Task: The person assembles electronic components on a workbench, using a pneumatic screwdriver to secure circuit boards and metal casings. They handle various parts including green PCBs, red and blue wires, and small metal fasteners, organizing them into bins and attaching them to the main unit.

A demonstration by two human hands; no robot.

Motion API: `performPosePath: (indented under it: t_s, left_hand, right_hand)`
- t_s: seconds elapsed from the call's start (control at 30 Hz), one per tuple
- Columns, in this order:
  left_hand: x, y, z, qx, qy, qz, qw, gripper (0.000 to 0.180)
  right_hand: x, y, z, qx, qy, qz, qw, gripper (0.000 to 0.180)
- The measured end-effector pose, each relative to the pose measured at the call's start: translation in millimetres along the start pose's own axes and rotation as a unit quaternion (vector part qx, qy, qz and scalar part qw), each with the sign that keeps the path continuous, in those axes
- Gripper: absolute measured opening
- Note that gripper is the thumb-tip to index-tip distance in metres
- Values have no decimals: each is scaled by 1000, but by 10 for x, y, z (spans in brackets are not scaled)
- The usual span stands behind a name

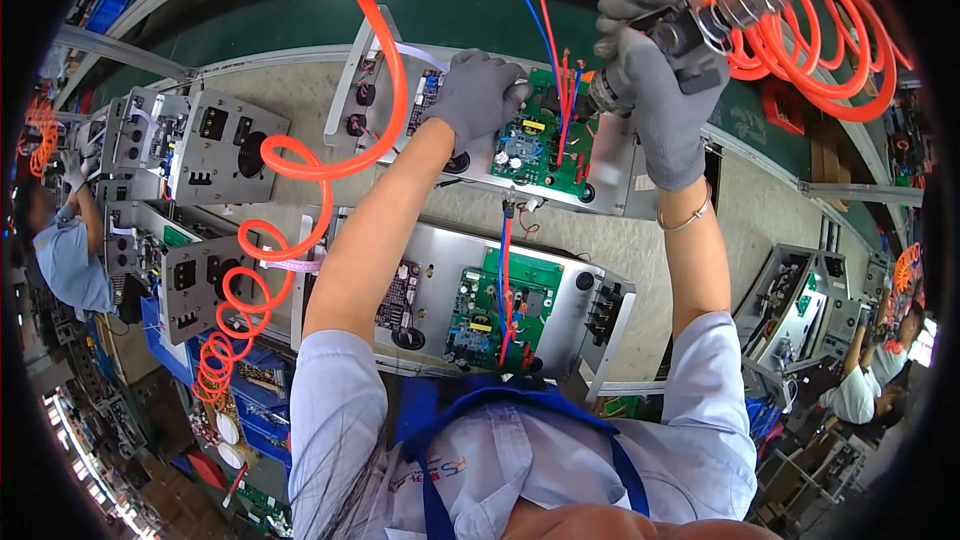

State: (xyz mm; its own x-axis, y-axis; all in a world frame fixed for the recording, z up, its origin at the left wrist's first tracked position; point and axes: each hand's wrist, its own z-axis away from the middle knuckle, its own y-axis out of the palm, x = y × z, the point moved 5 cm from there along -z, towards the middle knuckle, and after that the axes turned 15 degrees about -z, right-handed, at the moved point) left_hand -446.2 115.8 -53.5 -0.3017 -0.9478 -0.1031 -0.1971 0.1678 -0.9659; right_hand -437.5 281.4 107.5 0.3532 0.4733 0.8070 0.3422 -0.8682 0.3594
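Stretching across the view, the bench (640, 270) has a smooth, pale tan top. On it lie two shallow, box-like trays of brushed grey sheet metal with upturned edges. The far tray (618, 160) and the near tray (570, 310) each hold a flat green circuit board, the far board (515, 175) and the near board (468, 312), crowded with small parts. Glossy orange-red plastic hose (400, 70) loops over the left side in springy coils. At lower left, a blue plastic bin (262, 410) contains small brass-coloured pieces (262, 377).

Both hands wear matte grey knitted gloves. The right grip (665, 90) is clamped on a black and silver hand tool (680, 32), its rounded nose just beside the far board. The left grip (475, 95) lies palm down over the far tray, fingers bent; I cannot tell whether they pinch anything. Thin red and blue wires (566, 105) rise from the far board. Smallest is a yellow block (534, 126) on that board.
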Motion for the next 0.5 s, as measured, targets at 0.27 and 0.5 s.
performPosePath:
  t_s: [0.27, 0.5]
  left_hand:
    - [-12, -15, 16, -47, 2, 7, 999, 20]
    - [-37, -42, 26, -49, 0, -14, 999, 20]
  right_hand:
    - [-116, 150, 12, 15, -29, 71, 997, 37]
    - [-169, 70, -64, 25, -12, 52, 998, 36]
